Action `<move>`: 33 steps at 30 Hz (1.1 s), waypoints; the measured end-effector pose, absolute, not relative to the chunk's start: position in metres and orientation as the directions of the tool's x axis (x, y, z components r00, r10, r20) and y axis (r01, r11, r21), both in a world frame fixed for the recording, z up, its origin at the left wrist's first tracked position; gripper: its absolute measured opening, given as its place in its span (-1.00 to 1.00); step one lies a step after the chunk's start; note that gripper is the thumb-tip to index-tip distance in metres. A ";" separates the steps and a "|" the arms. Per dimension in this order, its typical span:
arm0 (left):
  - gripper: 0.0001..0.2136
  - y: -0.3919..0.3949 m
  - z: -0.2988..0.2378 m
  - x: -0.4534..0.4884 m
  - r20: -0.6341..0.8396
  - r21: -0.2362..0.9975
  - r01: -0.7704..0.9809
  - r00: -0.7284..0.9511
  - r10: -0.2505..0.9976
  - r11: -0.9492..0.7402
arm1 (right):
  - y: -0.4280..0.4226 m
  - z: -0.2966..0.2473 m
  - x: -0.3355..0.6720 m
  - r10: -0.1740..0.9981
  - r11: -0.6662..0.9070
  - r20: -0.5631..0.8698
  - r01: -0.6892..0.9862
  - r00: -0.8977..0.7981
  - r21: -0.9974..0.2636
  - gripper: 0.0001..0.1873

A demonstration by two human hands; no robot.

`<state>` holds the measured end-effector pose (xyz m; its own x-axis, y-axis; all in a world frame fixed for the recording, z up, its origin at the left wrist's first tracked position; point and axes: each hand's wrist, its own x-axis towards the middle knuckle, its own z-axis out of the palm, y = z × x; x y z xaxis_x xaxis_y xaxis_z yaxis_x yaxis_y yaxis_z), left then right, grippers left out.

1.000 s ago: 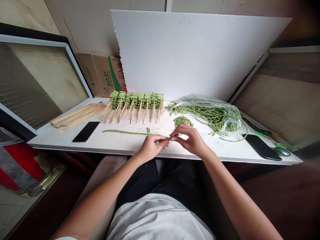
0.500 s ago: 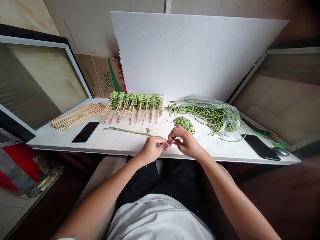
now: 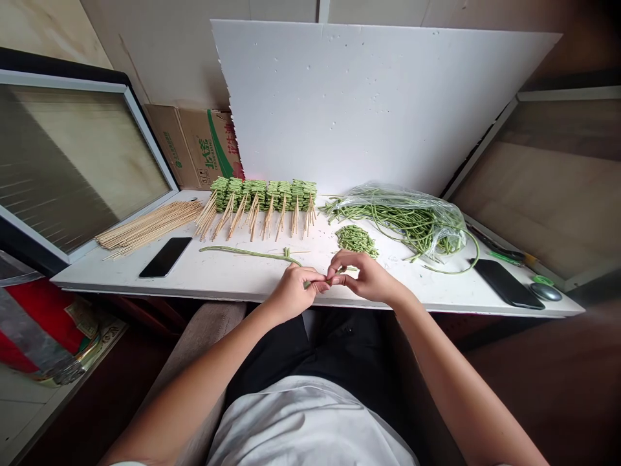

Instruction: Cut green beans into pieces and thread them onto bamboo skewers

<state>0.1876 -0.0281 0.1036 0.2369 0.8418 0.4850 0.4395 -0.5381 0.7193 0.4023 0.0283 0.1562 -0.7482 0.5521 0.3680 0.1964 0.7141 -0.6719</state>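
Note:
My left hand (image 3: 294,291) and my right hand (image 3: 366,277) meet at the front edge of the white table (image 3: 233,275), fingertips pinched together on one long green bean (image 3: 242,252). The bean trails left across the table from my fingers. A small heap of cut bean pieces (image 3: 358,239) lies just beyond my right hand. Behind it a clear plastic bag of long beans (image 3: 412,220) lies open. A row of finished bean skewers (image 3: 264,200) lines the back of the table.
A pile of bare bamboo skewers (image 3: 148,225) and a black phone (image 3: 165,256) lie at the left. Another black phone (image 3: 507,283), a small round object (image 3: 546,292) and a tool sit at the right. A white foam board (image 3: 378,103) and a cardboard box (image 3: 198,145) stand behind.
Both hands have shifted slightly and drawn closer together on the bean, whose visible length on the table has shortened a little. The heap of cut pieces is now uncovered.

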 end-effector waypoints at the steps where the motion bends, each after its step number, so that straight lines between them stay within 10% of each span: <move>1: -0.88 -0.028 0.103 0.188 0.514 0.706 0.461 0.189 0.837 -0.538 | 0.026 0.159 0.403 0.568 0.733 0.381 0.240 -0.729 -0.636 -0.87; 15: -0.95 -0.032 0.102 0.196 0.674 0.603 0.525 0.068 0.736 -0.601 | 0.010 0.170 0.399 0.499 0.863 0.481 0.364 -0.721 -0.351 -0.87; 33: -0.81 -0.025 0.100 0.192 0.409 0.906 0.068 0.107 0.906 -0.417 | 0.056 0.162 0.439 0.619 0.673 0.461 0.128 -0.635 -0.728 -0.56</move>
